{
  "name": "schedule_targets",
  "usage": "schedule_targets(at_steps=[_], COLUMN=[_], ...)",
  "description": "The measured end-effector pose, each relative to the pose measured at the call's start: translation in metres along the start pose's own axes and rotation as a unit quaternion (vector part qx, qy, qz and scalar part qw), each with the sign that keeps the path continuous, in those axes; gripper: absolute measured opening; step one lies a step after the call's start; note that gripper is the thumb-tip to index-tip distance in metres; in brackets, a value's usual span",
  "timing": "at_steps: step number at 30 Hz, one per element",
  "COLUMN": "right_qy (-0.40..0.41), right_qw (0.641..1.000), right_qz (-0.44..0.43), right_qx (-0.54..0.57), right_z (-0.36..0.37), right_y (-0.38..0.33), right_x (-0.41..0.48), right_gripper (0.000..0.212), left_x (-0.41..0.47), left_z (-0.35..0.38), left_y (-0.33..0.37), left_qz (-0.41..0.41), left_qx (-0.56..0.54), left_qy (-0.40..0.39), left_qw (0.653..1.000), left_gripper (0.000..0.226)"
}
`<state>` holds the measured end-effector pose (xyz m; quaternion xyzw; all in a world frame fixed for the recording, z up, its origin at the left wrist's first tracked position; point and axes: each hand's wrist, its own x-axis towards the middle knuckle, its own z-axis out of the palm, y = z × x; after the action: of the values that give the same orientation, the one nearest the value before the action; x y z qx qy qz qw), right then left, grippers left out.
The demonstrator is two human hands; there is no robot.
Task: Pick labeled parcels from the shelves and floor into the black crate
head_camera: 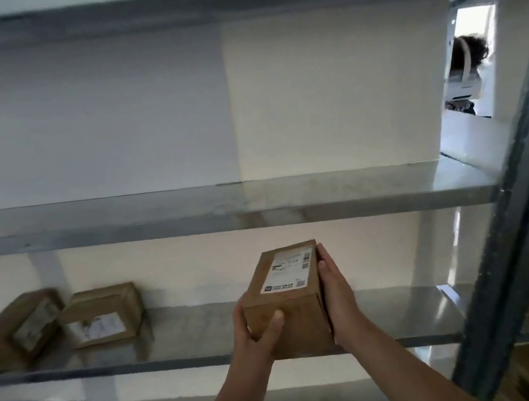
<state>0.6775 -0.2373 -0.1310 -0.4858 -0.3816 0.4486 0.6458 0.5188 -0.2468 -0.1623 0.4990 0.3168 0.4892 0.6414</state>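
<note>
Two other parcels (54, 323) lie at the left of the lower shelf (191, 336), well apart from the held parcel (290, 303), which sits label-up in front of the shelf edge. The left hand (260, 338) grips its near corner, thumb curled over the front face. The right hand (337, 289) presses its right side, fingers seemingly straight. That flat press could let it slip, or it could knock the steel upright (520, 229).

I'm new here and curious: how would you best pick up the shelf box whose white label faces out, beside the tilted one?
Likely from the open front, gripping the labelled box at its right end, across top and underside. That end has bare shelf beside it; the tilted box crowds its left.
</note>
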Motion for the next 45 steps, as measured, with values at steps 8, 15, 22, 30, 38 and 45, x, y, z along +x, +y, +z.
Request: schedule_targets(at_steps=[8, 15, 22, 30, 38, 45], right_qy=[0.042, 0.014, -0.085, -0.16, -0.251, -0.319], right_qw=[0.985, 0.957, 0.934, 0.941, 0.954, 0.934], right_qz=[-0.061, -0.108, -0.127, -0.126, -0.004, 0.046], right_qx=[-0.156, -0.268, -0.323, -0.27, -0.165, -0.151], right_z=[0.147, 0.247, 0.355, 0.452, 0.511, 0.55], right_y=[-0.011, -0.006, 0.019, 0.045, 0.076, 0.098], right_x=[0.003, -0.007, -0.03, -0.071, -0.097, -0.101], right_gripper=[0.036, 0.033, 0.024, 0.034, 0.029, 0.032], left_x=[-0.013, -0.036, -0.074, -0.123, -0.165, -0.186], left_z=[-0.11, -0.203, -0.29, -0.39, -0.456, -0.485], left_y=[0.089, 0.116, 0.129, 0.173, 0.172, 0.175], left_qz=[-0.024, -0.027, -0.04, 0.055, 0.069, 0.085], left_qx=[-0.038, -0.065, -0.14, -0.073, -0.092, -0.076], left_qy=[0.038, 0.176, 0.272, 0.313, 0.388, 0.477], left_qw=[0.998, 0.982, 0.951, 0.945, 0.915, 0.871], left_gripper=[0.045, 0.034, 0.031, 0.037, 0.038, 0.027])
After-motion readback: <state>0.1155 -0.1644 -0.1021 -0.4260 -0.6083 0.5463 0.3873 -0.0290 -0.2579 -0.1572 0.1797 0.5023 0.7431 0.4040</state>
